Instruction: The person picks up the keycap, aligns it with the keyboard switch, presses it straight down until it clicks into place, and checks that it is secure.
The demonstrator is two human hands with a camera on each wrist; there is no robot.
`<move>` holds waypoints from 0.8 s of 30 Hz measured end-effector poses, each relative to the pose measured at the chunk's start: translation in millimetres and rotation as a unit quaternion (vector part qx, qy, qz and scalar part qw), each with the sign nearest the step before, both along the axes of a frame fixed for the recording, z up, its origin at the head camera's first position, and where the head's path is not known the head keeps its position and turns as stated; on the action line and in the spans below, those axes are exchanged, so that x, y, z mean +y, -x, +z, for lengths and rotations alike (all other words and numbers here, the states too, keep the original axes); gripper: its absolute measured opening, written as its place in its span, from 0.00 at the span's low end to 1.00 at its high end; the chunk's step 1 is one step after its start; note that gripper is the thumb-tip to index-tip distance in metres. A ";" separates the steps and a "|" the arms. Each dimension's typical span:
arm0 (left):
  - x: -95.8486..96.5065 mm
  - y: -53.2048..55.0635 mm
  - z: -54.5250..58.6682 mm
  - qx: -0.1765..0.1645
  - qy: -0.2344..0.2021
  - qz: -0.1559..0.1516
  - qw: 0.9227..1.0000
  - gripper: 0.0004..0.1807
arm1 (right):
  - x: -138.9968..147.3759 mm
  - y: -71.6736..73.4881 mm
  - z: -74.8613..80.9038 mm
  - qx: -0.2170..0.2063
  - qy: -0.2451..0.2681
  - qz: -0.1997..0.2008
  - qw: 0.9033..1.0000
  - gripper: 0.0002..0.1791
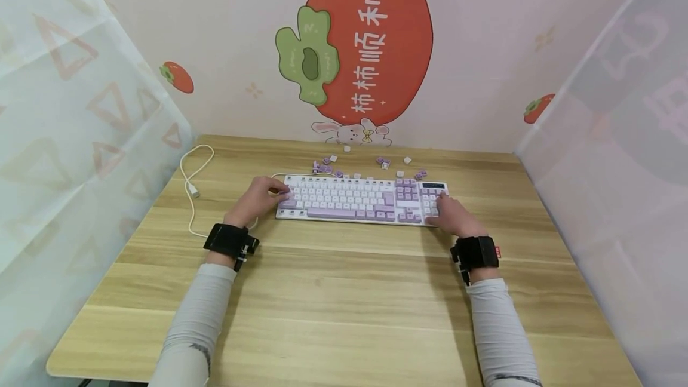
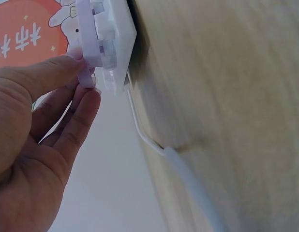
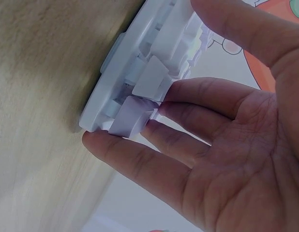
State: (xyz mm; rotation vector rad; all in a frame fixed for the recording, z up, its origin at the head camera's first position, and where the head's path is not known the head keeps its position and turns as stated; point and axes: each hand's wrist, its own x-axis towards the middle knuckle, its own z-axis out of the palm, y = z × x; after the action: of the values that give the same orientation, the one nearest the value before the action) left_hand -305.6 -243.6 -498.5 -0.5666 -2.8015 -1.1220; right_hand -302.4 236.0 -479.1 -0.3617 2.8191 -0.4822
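Note:
A white and lavender keyboard (image 1: 344,197) lies flat on the table, with bare switches along its top row and at its lower left corner. At its left end, my left hand (image 1: 259,199) pinches a lavender keycap (image 2: 85,79) between thumb and fingers, at the edge of the key rows. My right hand (image 1: 454,217) rests at the number pad on the right end. In the right wrist view its fairly straight fingers touch the keyboard's side and a lavender key (image 3: 131,116), with the thumb over the near keys. Nothing is gripped there.
Several loose white and lavender keycaps (image 1: 325,168) lie scattered behind the keyboard. A white cable (image 1: 185,166) with a USB plug (image 1: 193,190) loops over the wooden table (image 1: 344,291) at the left. Printed wall sheets stand at the back and both sides.

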 end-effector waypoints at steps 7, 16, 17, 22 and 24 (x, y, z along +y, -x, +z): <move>-0.2 0.2 0.7 -0.004 0.009 -0.001 1.000 0.09 | 0.4 0.8 -1.2 -0.003 -0.006 0.000 1.000 0.33; 1.7 2.2 -0.5 -0.018 0.037 0.007 0.999 0.12 | 1.9 2.1 -3.2 -0.003 -0.008 0.002 1.000 0.34; 2.0 1.8 0.2 -0.019 0.039 0.008 0.999 0.13 | 2.0 2.3 -3.4 -0.004 -0.008 0.000 1.000 0.34; 3.8 0.3 2.4 -0.018 0.046 0.005 0.999 0.13 | 1.5 2.4 -3.4 0.003 -0.007 0.002 1.000 0.34; 4.2 0.5 2.8 -0.016 0.048 0.000 0.999 0.12 | 1.1 2.1 -3.1 0.005 -0.006 0.004 1.000 0.33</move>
State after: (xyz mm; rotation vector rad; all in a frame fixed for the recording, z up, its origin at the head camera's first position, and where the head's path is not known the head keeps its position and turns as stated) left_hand -306.1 -239.5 -495.7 -0.5613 -2.8969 -1.0092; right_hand -304.5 237.1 -482.2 -0.3741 2.8280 -0.4641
